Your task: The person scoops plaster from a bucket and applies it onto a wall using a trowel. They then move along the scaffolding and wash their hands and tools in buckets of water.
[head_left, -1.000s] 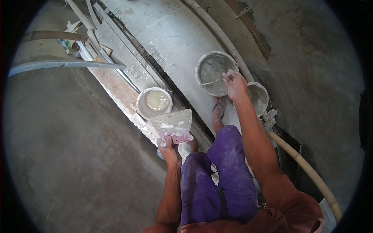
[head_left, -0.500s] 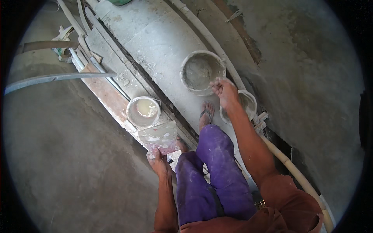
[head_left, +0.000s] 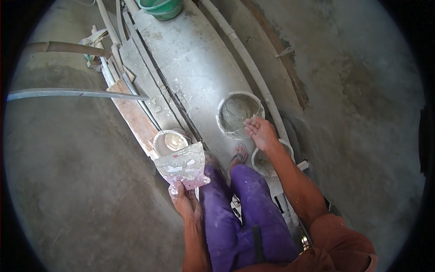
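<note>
My left hand [head_left: 185, 201] grips a flat, plaster-smeared scraper [head_left: 179, 161] with a pinkish handle end, in front of a white bucket [head_left: 160, 145] holding pale liquid. My right hand [head_left: 259, 130] has its fingers hooked on the wire handle [head_left: 237, 128] of a bucket of wet grey mix [head_left: 238, 107]. A second bucket with grey residue [head_left: 262, 163] stands under my right forearm, partly hidden by it. My sandalled right foot [head_left: 240, 153] is on the grey plank beside these buckets.
I am on pale planks [head_left: 172, 54] with a dark gap, edged by poles [head_left: 267, 97] and a wooden board [head_left: 129, 113]. A green basin [head_left: 158, 11] sits at the far end. Bars [head_left: 77, 93] extend out to the left. Grey concrete surface [head_left: 81, 172] lies on both sides.
The view has shifted, bringing the green basin in. My right hand has come lower in the picture with the bucket handle. The scraper in my left hand has moved a little leftward.
</note>
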A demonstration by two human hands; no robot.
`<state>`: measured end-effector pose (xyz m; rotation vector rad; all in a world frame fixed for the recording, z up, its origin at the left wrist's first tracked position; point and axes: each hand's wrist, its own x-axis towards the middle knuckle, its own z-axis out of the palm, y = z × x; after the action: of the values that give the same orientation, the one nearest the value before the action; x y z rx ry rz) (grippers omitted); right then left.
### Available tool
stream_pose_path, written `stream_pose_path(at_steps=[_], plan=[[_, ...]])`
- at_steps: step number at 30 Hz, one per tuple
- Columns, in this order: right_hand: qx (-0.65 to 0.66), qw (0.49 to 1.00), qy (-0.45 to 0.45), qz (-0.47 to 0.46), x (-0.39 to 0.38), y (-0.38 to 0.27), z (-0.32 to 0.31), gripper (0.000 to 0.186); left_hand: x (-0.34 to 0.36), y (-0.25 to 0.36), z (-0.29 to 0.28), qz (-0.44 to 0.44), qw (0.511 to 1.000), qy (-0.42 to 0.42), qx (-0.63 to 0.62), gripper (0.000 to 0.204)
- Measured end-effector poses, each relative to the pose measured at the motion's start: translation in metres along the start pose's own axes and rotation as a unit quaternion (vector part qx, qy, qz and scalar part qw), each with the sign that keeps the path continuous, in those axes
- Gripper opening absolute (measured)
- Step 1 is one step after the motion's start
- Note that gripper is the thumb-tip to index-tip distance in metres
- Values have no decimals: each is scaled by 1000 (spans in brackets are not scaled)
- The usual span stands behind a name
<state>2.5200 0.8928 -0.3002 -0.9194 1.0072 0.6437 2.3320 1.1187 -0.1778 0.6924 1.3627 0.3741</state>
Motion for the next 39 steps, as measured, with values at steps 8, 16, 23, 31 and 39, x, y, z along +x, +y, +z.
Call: stream_pose_path(at_steps=[8,16,23,31,39], plan=[[-28,999,4,-30,15,-63,146,29,16,33,58,18,999,11,-38,36],[-63,996,-5,-70,107,-111,271,25,113,68,133,-31,997,69,0,46],[-51,994,3,-92,208,-140,349,19,194,113,207,-11,997,67,21,38],[-284,947,-34,-149,258,-145,327,31,230,125,250,-58,993,68,83,39],[-807,586,-25,66,233,-78,30,53,304,71,279,-56,991,40,111,38]])
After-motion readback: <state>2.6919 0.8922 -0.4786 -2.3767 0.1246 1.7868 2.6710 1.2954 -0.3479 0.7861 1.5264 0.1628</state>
